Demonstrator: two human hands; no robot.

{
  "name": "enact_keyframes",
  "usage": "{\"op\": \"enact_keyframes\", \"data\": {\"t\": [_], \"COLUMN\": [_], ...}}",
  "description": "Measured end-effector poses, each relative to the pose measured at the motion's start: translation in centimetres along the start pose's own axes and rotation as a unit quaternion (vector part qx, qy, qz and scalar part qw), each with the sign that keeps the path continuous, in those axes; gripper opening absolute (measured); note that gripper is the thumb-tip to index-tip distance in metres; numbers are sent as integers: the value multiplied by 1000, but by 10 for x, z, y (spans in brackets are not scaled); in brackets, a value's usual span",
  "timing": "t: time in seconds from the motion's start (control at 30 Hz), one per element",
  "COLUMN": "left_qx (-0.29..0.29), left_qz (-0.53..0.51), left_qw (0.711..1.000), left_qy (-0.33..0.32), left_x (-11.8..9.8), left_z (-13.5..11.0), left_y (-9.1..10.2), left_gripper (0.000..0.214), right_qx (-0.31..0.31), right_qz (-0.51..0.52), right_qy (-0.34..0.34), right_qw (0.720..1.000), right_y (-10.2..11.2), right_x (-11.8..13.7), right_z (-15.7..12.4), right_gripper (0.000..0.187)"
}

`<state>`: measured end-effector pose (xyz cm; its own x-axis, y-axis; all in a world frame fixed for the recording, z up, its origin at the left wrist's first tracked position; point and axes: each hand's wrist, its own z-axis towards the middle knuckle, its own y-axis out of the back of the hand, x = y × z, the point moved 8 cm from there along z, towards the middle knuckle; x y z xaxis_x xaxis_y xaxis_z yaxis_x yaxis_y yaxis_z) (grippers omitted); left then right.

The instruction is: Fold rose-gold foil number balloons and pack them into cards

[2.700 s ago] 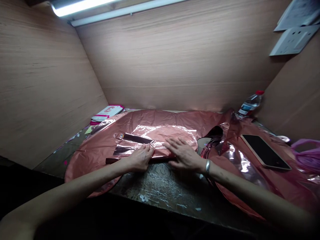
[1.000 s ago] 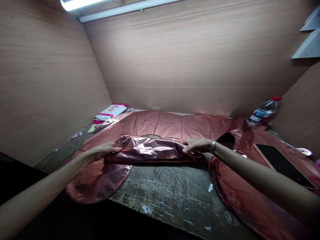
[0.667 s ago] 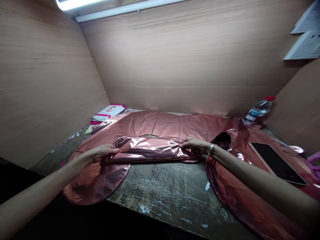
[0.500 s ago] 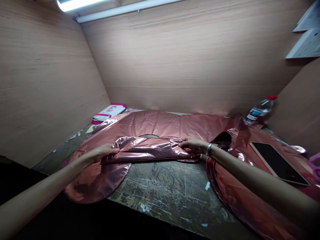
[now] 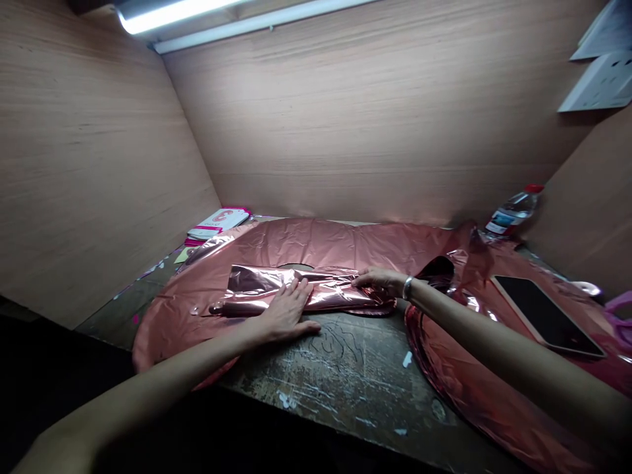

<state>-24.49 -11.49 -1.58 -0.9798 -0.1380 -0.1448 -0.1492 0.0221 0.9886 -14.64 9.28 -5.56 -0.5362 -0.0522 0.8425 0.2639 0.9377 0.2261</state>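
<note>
A folded rose-gold foil balloon (image 5: 326,289) lies as a flat strip across the middle of the worktable. My left hand (image 5: 288,313) rests on its near edge with the palm down and fingers stretched out, the thumb apart over the tabletop. My right hand (image 5: 382,280), with a silver bracelet at the wrist, grips the strip's right end between thumb and fingers. Beneath and behind the strip spreads more rose-gold foil (image 5: 316,240), in large flat sheets. Another stack of this foil (image 5: 459,368) covers the right side under my right forearm.
A phone (image 5: 548,316) lies on the foil at right. Behind it stands a water bottle (image 5: 513,212) with a red cap. Printed cards (image 5: 217,224) are stacked at the back left. The scratched worktable (image 5: 336,382) has a dark front edge; wooden panels (image 5: 345,118) enclose it.
My left hand has let go of the strip's left end and moved right, now lying flat on the foil. The right hand keeps its hold at nearly the same spot.
</note>
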Motion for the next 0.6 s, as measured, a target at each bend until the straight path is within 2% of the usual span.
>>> {"op": "enact_keyframes", "data": {"t": [0.07, 0.13, 0.23, 0.37, 0.43, 0.53, 0.6], "left_qx": [15, 0, -16, 14, 27, 16, 4], "left_qz": [4, 19, 46, 45, 25, 0, -33], "left_qw": [999, 999, 998, 999, 999, 999, 998], "left_qy": [38, 50, 33, 1, 9, 43, 59], "left_x": [-2, -2, -1, -2, -2, 1, 7], "left_z": [9, 14, 20, 27, 32, 40, 47], "left_y": [-11, -10, -1, 6, 5, 8, 19], "left_gripper": [92, 85, 66, 44, 43, 40, 36], "right_qx": [-5, -12, -37, -97, -133, -205, -294], "right_qz": [11, 25, 40, 39, 29, 8, -40], "right_qy": [5, 17, 41, 70, 84, 120, 173], "right_qw": [1000, 999, 998, 992, 987, 971, 939], "right_y": [0, 0, 2, 9, 12, 20, 30], "right_x": [2, 6, 12, 13, 12, 16, 27], "right_z": [-3, -8, -17, -30, -36, -51, -71], "right_gripper": [29, 26, 24, 23, 22, 28, 34]}}
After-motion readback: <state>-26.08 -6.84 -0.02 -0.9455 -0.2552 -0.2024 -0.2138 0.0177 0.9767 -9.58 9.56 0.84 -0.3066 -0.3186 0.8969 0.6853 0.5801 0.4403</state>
